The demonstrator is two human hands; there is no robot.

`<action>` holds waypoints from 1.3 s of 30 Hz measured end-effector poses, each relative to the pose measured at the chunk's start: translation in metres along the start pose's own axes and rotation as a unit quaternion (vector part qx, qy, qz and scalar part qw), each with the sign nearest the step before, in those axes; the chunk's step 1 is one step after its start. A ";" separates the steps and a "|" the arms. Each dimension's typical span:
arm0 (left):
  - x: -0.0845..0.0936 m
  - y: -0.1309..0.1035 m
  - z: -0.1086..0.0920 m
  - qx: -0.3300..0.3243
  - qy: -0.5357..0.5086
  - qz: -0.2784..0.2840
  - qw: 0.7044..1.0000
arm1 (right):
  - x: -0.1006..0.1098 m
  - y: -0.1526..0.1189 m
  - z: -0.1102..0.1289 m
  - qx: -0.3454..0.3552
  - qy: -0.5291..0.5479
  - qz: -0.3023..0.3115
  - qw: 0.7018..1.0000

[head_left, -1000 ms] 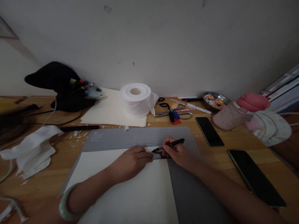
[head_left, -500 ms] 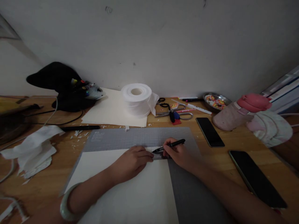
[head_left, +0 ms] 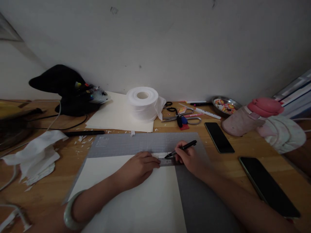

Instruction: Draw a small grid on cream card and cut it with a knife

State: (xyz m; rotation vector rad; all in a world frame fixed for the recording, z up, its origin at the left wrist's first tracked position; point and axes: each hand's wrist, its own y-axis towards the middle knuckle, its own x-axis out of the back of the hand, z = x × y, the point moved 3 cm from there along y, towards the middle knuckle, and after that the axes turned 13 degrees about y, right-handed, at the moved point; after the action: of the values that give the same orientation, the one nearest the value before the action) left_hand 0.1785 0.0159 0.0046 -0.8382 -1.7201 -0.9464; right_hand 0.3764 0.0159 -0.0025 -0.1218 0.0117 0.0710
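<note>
My right hand (head_left: 187, 156) pinches a black pen (head_left: 186, 146), its tip down at the upper edge of a metal ruler (head_left: 167, 162). The ruler lies across the top of a large cream sheet of paper (head_left: 145, 200), near its right corner. My left hand (head_left: 142, 167) presses on the ruler's left part with fingers curled together, and hides that end. Beneath the paper is a grey cutting mat (head_left: 199, 194). A pale bangle (head_left: 70, 212) circles my left wrist.
At the back stand a paper roll (head_left: 142, 105) on cream sheets (head_left: 109, 116), and a black pen case (head_left: 70, 94). Scissors (head_left: 170, 119), a metal bowl (head_left: 222, 113), a pink-lidded bottle (head_left: 239, 121) and two phones (head_left: 220, 137) lie right. Crumpled tissue (head_left: 41, 155) and paper scraps lie left.
My right hand and the pen have moved a little to the right along the ruler's edge. The left hand stays in place on the ruler.
</note>
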 end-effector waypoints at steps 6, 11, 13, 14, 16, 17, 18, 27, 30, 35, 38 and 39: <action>-0.001 0.000 0.000 0.005 -0.004 0.001 1.000 | 0.003 0.000 0.002 -0.021 0.021 -0.032 0.999; 0.000 0.000 0.000 0.003 -0.006 0.001 1.000 | 0.004 0.001 0.001 -0.015 0.029 -0.044 0.998; 0.000 0.000 0.000 0.003 -0.008 0.002 1.000 | 0.005 0.002 0.000 -0.018 0.031 -0.048 0.998; 0.000 0.000 0.000 0.003 -0.009 0.002 1.000 | 0.005 0.002 0.000 -0.019 0.032 -0.050 0.998; 0.000 0.000 0.000 0.002 -0.010 0.001 1.000 | 0.006 0.002 0.001 -0.021 0.034 -0.054 0.998; 0.000 0.000 0.000 0.001 -0.010 0.000 1.000 | 0.006 0.002 0.001 -0.023 0.035 -0.058 0.997; 0.000 0.000 0.000 0.002 -0.009 -0.001 1.000 | 0.006 0.002 0.001 -0.026 0.036 -0.062 0.997; -0.001 0.000 0.001 0.002 -0.009 0.000 1.000 | 0.007 0.002 0.000 -0.035 0.052 -0.070 0.996; -0.002 -0.001 0.001 0.005 -0.010 0.005 1.000 | 0.006 0.003 0.001 -0.035 0.049 -0.073 0.995; -0.003 -0.002 0.002 0.003 -0.009 0.005 1.000 | 0.006 0.002 0.002 -0.035 0.044 -0.079 0.995; -0.003 -0.001 0.002 -0.002 -0.005 -0.002 1.000 | 0.007 0.003 0.004 -0.047 0.055 -0.082 0.994; -0.003 -0.001 0.002 -0.006 -0.001 -0.006 1.000 | 0.008 0.004 0.004 -0.051 0.066 -0.087 0.993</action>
State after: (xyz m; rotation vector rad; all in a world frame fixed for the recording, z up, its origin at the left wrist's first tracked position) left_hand 0.1777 0.0170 0.0009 -0.8369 -1.7247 -0.9645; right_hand 0.3839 0.0206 0.0012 -0.2298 0.1302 -0.1101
